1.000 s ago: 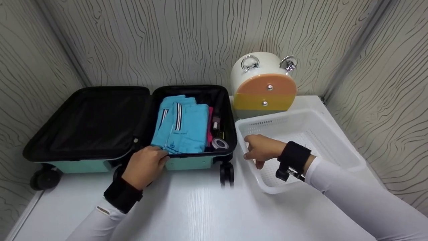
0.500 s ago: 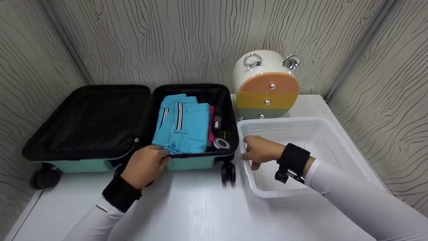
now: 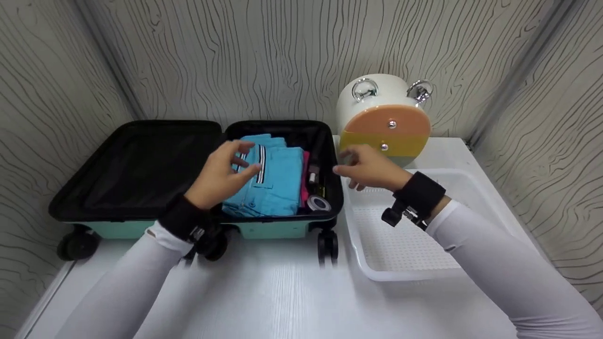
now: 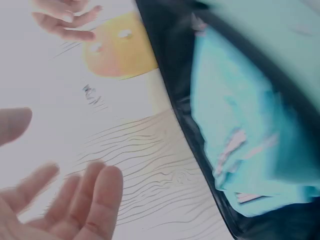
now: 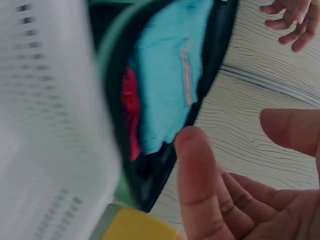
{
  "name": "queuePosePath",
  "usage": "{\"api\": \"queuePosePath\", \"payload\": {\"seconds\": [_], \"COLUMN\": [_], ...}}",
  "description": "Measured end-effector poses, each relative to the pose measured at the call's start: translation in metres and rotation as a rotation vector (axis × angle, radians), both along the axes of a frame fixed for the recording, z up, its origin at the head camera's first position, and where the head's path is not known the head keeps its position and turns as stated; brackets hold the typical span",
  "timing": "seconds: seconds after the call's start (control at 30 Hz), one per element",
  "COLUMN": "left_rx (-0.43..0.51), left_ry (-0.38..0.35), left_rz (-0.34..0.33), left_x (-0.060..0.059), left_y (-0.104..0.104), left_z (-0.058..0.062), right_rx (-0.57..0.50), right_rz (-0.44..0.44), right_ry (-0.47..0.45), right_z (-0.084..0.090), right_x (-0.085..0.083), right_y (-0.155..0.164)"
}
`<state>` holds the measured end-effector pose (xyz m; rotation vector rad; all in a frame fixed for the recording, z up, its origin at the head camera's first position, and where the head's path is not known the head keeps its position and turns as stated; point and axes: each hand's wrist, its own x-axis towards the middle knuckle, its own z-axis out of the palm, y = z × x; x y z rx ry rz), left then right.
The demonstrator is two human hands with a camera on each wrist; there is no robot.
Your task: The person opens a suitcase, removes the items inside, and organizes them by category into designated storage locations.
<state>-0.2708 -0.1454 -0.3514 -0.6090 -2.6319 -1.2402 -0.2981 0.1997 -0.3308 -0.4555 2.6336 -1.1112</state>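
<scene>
An open suitcase (image 3: 188,174) is laid flat on a white table (image 3: 282,292), its black-lined lid (image 3: 136,165) spread to the left and its packed half to the right. Folded blue clothes (image 3: 275,181) with striped trim are stacked in the packed half, and a strip of pink cloth (image 3: 305,181) is seen along their right edge, with a roll of tape (image 3: 319,203) and a small bottle (image 3: 313,177) beside it at the case's right wall.

The left hand (image 3: 221,172) is raised over the blue clothes near the hinge, its fingers spread and relaxed, and nothing is held in it; in the left wrist view the fingers (image 4: 95,195) are shown loose and apart. The right hand (image 3: 370,167) is lifted just above the right rim of the suitcase, between the case and a white basket (image 3: 452,273), with fingers extended toward the case and nothing gripped; whether the rim is touched cannot be told. In the right wrist view the palm is shown wide.

Behind the basket, against the patterned wall (image 3: 282,56), a round white box (image 3: 384,120) with orange and yellow drawer fronts is placed.
</scene>
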Motion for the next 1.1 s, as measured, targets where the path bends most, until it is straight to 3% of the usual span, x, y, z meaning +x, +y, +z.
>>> {"api": "queuePosePath", "payload": {"seconds": [0.1,0.2,0.33,0.47,0.73,0.93,1.1], "left_rx": [0.021,-0.051,-0.206,-0.372,-0.673,-0.81,-0.873], "left_ry": [-0.125,-0.262,-0.42,-0.51,-0.541,-0.641,-0.662], "left_rz": [0.071,0.116,0.126,0.133,0.068,0.025,-0.018], "left_x": [-0.021,-0.039,-0.06,-0.074,-0.084,-0.085,-0.087], "left_y": [0.006,0.007,0.007,0.011,0.018,0.023,0.023], "left_z": [0.018,0.026,0.029,0.024,0.008,-0.004,-0.008], "right_rx": [-0.102,-0.184,-0.22,-0.161,-0.093,-0.038,-0.015], "right_rz": [-0.048,-0.087,-0.113,-0.123,-0.117,-0.125,-0.139], "right_ry": [-0.03,-0.092,-0.179,-0.25,-0.411,-0.464,-0.477], "right_z": [0.011,0.016,0.015,0.006,-0.02,-0.035,-0.043], "right_x": [-0.011,-0.023,-0.038,-0.052,-0.073,-0.079,-0.082], "right_y": [-0.014,-0.034,-0.058,-0.076,-0.092,-0.104,-0.112]}}
